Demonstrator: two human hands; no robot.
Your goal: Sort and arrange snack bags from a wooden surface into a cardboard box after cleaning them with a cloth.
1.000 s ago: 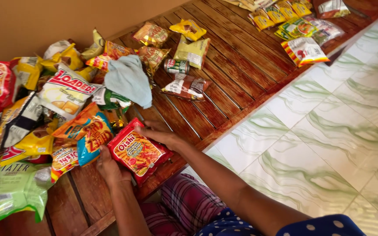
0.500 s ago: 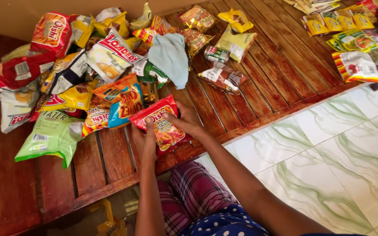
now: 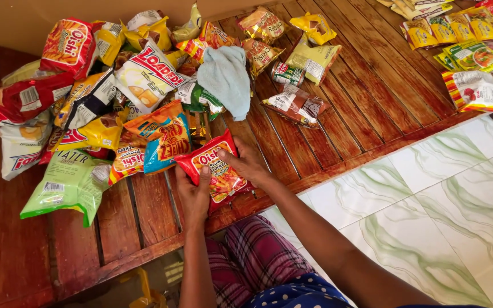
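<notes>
Both my hands hold a red snack bag (image 3: pixel 217 168) flat on a slatted wooden bench (image 3: pixel 366 108). My left hand (image 3: pixel 194 194) grips its near left edge with the thumb on top. My right hand (image 3: pixel 247 164) holds its right side, fingers over the upper corner. Just left of the bag lie an orange and blue snack bag (image 3: pixel 164 137) and a light green snack bag (image 3: pixel 69 183). A light blue cloth (image 3: pixel 226 77) lies on the heap of bags behind.
Many snack bags are heaped at the bench's left and back, among them a white one (image 3: pixel 146 77) and a red one (image 3: pixel 68 45). Several small sachets (image 3: pixel 475 88) lie at the right end. A pale green-veined tiled floor (image 3: pixel 429 205) is to the right. My plaid-clad legs (image 3: pixel 258 256) are below.
The view has swung left and down, so the bench and bags sit further right and lower in the frame. Both hands stay on the red snack bag, which has turned slightly.
</notes>
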